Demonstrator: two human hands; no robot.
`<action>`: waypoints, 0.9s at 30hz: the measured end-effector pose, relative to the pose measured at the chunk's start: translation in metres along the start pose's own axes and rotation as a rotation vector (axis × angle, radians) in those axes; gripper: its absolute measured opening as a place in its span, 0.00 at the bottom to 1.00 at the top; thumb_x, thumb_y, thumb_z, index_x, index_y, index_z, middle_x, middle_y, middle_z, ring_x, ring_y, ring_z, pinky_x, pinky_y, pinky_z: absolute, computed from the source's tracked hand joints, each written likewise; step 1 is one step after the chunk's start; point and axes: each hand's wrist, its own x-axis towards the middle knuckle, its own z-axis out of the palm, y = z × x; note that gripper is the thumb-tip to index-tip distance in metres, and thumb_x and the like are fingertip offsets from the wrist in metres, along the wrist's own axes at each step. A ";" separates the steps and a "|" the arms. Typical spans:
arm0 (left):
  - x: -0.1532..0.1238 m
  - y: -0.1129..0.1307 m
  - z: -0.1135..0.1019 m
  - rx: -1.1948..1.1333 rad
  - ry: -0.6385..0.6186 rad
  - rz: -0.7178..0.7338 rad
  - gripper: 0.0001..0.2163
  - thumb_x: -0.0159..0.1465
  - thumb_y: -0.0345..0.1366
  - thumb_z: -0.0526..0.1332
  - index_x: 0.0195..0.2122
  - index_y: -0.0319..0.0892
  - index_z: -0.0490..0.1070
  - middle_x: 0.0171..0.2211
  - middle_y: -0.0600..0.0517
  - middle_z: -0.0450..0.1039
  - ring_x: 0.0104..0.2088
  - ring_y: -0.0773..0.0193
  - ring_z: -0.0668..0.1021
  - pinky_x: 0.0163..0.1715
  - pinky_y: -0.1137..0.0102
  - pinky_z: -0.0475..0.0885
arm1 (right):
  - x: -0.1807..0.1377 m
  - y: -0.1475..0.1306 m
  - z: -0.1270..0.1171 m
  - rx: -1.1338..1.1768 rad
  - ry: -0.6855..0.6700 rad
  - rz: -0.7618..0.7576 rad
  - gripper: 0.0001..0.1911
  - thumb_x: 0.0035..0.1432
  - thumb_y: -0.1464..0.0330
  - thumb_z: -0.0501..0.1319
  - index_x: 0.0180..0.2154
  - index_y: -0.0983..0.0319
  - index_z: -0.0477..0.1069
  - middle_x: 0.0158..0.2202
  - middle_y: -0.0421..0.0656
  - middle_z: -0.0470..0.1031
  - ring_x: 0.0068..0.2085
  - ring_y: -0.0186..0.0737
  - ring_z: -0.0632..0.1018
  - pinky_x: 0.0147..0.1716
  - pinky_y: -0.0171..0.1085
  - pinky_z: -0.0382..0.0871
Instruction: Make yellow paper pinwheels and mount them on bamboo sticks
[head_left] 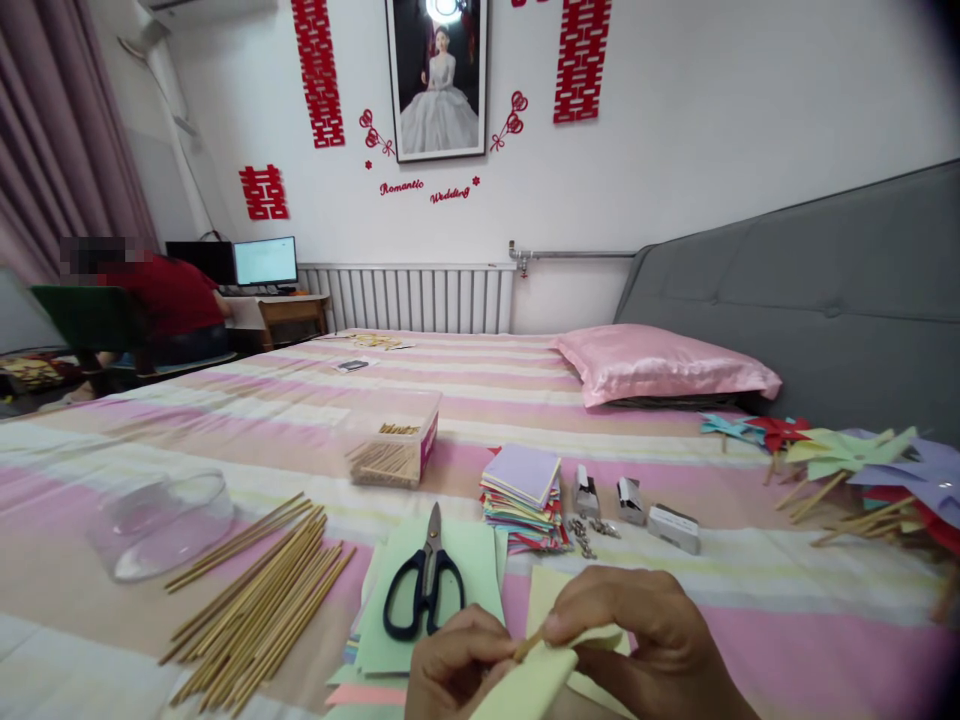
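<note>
At the bottom middle, my left hand [454,665] and my right hand [637,640] pinch a pale yellow paper piece [529,685] together with a thin wooden stick [529,643] between thumbs and fingers. Just beyond my left hand, black-handled scissors [425,585] lie on a light green sheet [450,590]. A stack of coloured paper squares [525,497] with a lilac top sits behind them. A loose bundle of wooden sticks [262,600] lies to the left on the bed.
A clear plastic box with sticks [394,440], a clear lid [161,520], small staplers and pins [630,505], finished paper pinwheels [847,465] at the right, a pink pillow [660,365] and a grey headboard [825,290]. A person in red [169,300] sits at a far desk.
</note>
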 end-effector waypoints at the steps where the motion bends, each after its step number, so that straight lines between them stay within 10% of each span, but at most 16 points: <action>1: 0.000 0.000 -0.001 -0.005 -0.021 0.013 0.11 0.41 0.39 0.72 0.28 0.48 0.81 0.23 0.50 0.70 0.25 0.67 0.70 0.26 0.72 0.63 | -0.001 0.000 0.000 -0.023 -0.002 -0.021 0.09 0.49 0.78 0.65 0.34 0.61 0.75 0.24 0.43 0.78 0.24 0.36 0.78 0.25 0.29 0.70; 27: -0.002 -0.003 -0.005 0.035 0.026 0.004 0.04 0.49 0.36 0.68 0.27 0.50 0.81 0.22 0.51 0.69 0.24 0.69 0.70 0.25 0.73 0.63 | -0.003 -0.004 0.003 -0.154 0.009 -0.067 0.09 0.51 0.73 0.66 0.35 0.58 0.71 0.25 0.39 0.78 0.25 0.34 0.78 0.25 0.28 0.70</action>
